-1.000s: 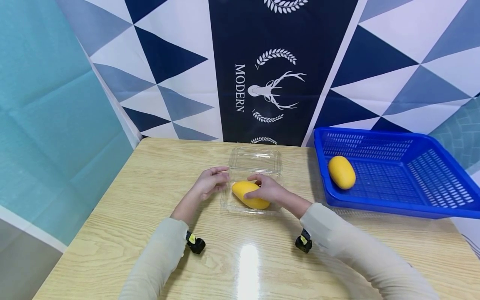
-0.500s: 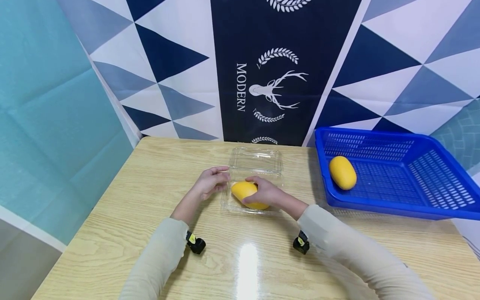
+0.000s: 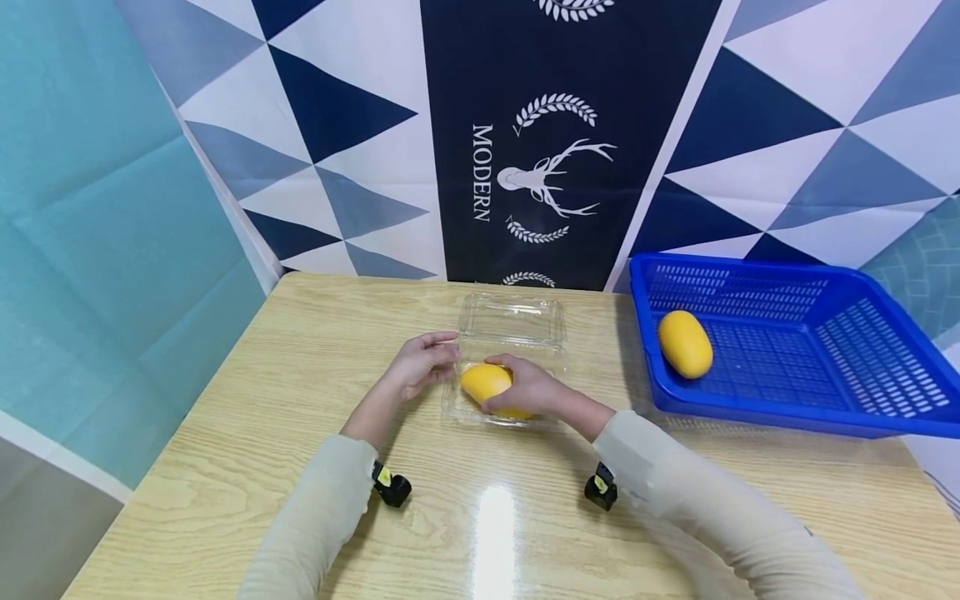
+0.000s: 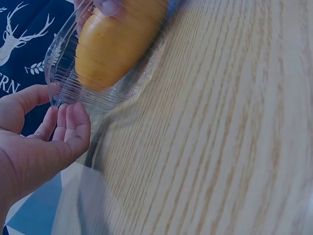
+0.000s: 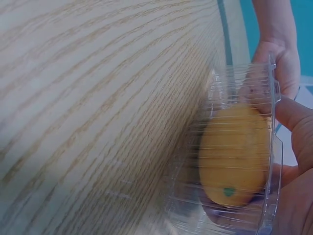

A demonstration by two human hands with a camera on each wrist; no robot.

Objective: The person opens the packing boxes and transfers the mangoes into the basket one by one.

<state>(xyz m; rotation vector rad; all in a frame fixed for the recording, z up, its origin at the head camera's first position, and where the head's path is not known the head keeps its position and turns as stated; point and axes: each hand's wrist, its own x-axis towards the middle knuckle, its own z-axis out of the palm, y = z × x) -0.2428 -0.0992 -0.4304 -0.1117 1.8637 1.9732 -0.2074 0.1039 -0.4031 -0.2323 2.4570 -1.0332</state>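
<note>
A yellow mango [image 3: 483, 382] lies in the base of a clear plastic clamshell box [image 3: 510, 422] on the table, its hinged lid [image 3: 512, 321] folded back toward the wall. My right hand [image 3: 528, 386] grips the mango from the right, thumb in front and fingers behind. Part of the fruit is hidden under that hand. At the box's left side, my left hand [image 3: 422, 365] pinches the rim; the left wrist view shows thumb and fingertips on the clear edge [image 4: 55, 93]. Through the ribbed wall in the right wrist view, the mango [image 5: 232, 152] shows a green stem spot.
A blue plastic basket [image 3: 795, 417] stands to the right, with a second yellow mango [image 3: 685, 344] at its left end. Behind the wooden table [image 3: 300, 333] hangs a patterned cloth [image 3: 360, 125]. A wrist camera [image 3: 393, 490] sits under each forearm.
My right hand has slid slightly left and settled further over the mango, which has shifted a little left in the box. The left hand has stayed at the rim.
</note>
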